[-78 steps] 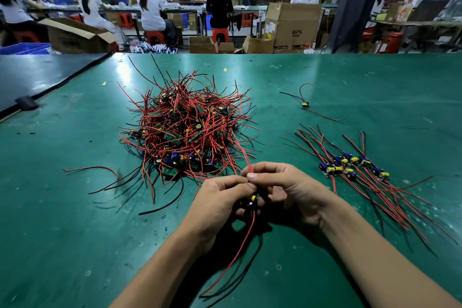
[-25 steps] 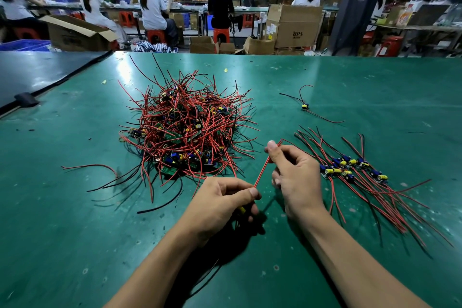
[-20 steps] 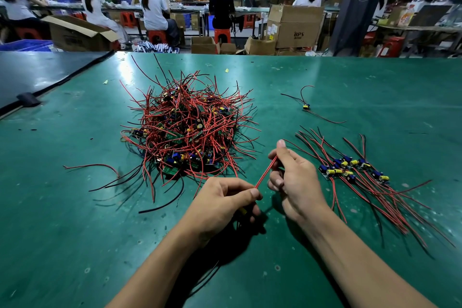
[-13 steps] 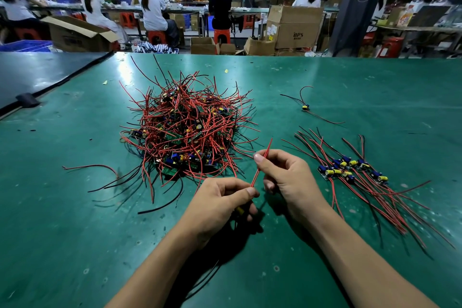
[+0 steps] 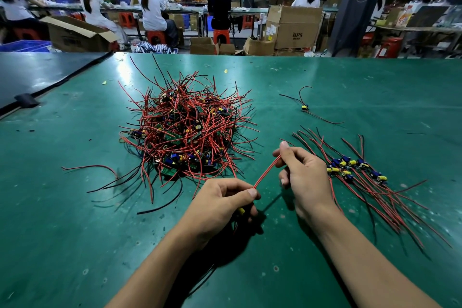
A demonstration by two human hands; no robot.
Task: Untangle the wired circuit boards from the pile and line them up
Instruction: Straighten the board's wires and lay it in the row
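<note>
Board (image 5: 241, 210) mostly hidden in left hand (image 5: 220, 205), which grips it low over the table (image 5: 75, 207). Its red wires (image 5: 266, 174) run taut to right hand (image 5: 303, 175), pinched there. Risk: a hard pull could strain the wire joints (thin leads). Counts: one pile (image 5: 186, 132); one row (image 5: 355, 170), perhaps seven boards, too tangled to be sure; one stray board (image 5: 304, 107) beyond.
</note>
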